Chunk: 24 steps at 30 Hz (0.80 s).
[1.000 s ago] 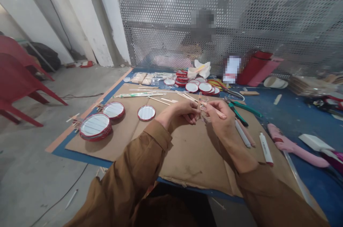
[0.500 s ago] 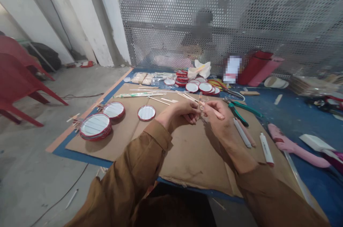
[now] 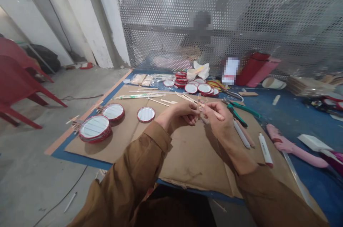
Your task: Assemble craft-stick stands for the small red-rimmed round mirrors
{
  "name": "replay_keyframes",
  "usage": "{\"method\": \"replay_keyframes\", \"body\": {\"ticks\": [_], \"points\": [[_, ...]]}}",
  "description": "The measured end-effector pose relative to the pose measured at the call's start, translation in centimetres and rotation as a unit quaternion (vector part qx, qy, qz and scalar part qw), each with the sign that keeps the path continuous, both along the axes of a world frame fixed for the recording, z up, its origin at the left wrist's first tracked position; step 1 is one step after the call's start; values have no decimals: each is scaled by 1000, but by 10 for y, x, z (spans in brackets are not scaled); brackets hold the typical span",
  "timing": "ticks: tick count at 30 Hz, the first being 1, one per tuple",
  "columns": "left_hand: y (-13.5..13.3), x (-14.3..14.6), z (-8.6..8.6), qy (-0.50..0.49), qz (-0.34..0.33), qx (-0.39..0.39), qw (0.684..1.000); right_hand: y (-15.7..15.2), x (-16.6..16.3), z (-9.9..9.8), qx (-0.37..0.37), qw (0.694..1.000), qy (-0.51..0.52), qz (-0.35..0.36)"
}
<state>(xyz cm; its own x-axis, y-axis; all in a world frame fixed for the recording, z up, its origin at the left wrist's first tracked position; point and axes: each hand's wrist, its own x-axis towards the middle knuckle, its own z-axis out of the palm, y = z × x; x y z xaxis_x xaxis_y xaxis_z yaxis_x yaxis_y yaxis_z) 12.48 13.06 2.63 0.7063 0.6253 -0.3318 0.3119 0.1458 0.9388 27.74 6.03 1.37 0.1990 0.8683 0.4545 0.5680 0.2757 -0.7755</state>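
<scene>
My left hand (image 3: 187,112) is closed, with a short flat wooden stick (image 3: 199,100) standing upright between thumb and fingers. Close beside it, my right hand (image 3: 218,116) pinches with thumb and forefinger near the stick. Something thin and clear, too small to name, shows below the fingertips. Both hands are over the cardboard sheet (image 3: 184,159). Beyond them lie several loose wooden sticks (image 3: 158,101). A single red-rimmed white lid (image 3: 146,114) rests to the left, and stacked red-rimmed lids (image 3: 95,127) with small sticks attached stand farther left.
Green-handled pliers (image 3: 237,112), a white marker (image 3: 265,150) and a pink glue gun (image 3: 297,148) lie on the right. More red-rimmed lids (image 3: 204,88) sit at the back. A perforated metal panel (image 3: 166,16) rises behind the blue table. Red chairs (image 3: 24,87) stand at left.
The view has shifted very slightly. Both hands keep almost the same place and hold, with only small finger movement around the stick.
</scene>
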Motion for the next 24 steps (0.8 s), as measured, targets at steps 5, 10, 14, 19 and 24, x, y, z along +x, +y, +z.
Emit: {"method": "replay_keyframes", "body": {"ticks": [5, 10, 14, 19, 24], "points": [[0, 0, 0, 7, -4, 9, 1000, -1, 1, -1, -13, 1000, -9, 6], [1, 0, -1, 5, -4, 7, 1000, -3, -1, 2, -7, 1000, -6, -9], [2, -1, -2, -1, -2, 11, 1000, -4, -2, 3, 0, 1000, 3, -6], [2, -1, -4, -7, -7, 13, 1000, -4, -3, 3, 1, 1000, -11, 5], [4, -1, -6, -9, -9, 15, 1000, -2, -3, 2, 5, 1000, 3, 1]]}}
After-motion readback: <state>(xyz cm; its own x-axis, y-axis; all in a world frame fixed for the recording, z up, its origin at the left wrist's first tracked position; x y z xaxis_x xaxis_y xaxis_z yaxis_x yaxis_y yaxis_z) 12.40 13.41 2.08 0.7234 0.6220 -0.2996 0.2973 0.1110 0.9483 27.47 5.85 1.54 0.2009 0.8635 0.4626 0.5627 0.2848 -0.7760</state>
